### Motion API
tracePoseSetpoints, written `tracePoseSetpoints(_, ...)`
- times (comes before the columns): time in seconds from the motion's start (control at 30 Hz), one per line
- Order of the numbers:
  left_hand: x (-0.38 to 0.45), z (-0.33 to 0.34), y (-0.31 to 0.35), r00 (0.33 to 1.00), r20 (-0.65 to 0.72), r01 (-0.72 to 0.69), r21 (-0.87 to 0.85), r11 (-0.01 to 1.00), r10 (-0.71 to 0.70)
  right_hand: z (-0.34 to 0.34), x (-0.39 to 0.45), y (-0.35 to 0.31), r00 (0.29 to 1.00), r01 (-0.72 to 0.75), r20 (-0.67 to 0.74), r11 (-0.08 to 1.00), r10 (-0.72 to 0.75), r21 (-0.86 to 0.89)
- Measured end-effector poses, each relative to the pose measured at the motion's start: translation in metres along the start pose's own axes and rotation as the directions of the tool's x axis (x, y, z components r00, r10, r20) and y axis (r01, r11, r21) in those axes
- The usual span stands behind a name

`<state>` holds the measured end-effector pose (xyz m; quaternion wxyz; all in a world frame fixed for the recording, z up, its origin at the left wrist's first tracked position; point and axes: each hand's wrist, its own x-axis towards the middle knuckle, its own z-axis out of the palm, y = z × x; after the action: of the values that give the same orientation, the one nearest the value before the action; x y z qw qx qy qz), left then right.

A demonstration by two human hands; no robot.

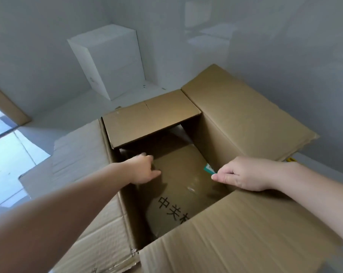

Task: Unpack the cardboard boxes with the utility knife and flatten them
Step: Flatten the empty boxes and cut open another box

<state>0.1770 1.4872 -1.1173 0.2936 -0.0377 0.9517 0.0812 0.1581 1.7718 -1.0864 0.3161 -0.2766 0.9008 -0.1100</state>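
A large brown cardboard box (235,115) stands open below me with its flaps spread outward. Inside lies a smaller brown package (178,186) with black printed characters and a green and white label (209,168) at its right edge. My left hand (142,169) reaches into the box, fingers curled against the package's left upper edge. My right hand (243,173) is inside the box on the right, fingers closed at the package's right edge beside the label. No utility knife is clearly in view.
A white box (111,60) stands on the white floor in the corner behind the cardboard box. Grey walls close in at the back and right. A brown door frame (7,103) and bright floor tiles lie at the left. A small yellow object (290,159) peeks past the right flap.
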Motion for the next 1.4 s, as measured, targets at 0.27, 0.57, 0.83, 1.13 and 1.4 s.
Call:
tracePoseSetpoints(0.27, 0.006, -0.051, -0.039, 0.941, -0.337, 0.013, 0.09, 0.996, 0.018, -0.012, 0.014, -0.006, 0.999, 0.028, -0.029, 0.976, -0.035, -0.216)
tracePoseSetpoints(0.57, 0.056, -0.104, -0.112, 0.838, -0.546, 0.023, 0.018, 1.0, -0.01, -0.048, 0.037, -0.037, 0.999, -0.032, -0.042, 0.953, 0.02, -0.301)
tracePoseSetpoints(0.83, 0.107, -0.097, -0.121, 0.869, -0.489, 0.043, -0.072, 0.996, -0.073, -0.061, 0.071, -0.058, 0.993, -0.112, -0.071, 0.933, 0.093, -0.341)
tracePoseSetpoints(1.13, 0.11, -0.09, -0.129, 0.867, -0.492, 0.001, -0.151, 0.989, -0.076, -0.06, 0.076, -0.071, 0.992, -0.124, -0.049, 0.914, 0.114, -0.386)
tracePoseSetpoints(1.4, 0.051, -0.075, -0.093, 0.886, -0.399, -0.156, 0.224, 0.962, 0.236, -0.058, 0.033, -0.02, 0.971, -0.239, -0.113, 0.876, 0.211, -0.419)
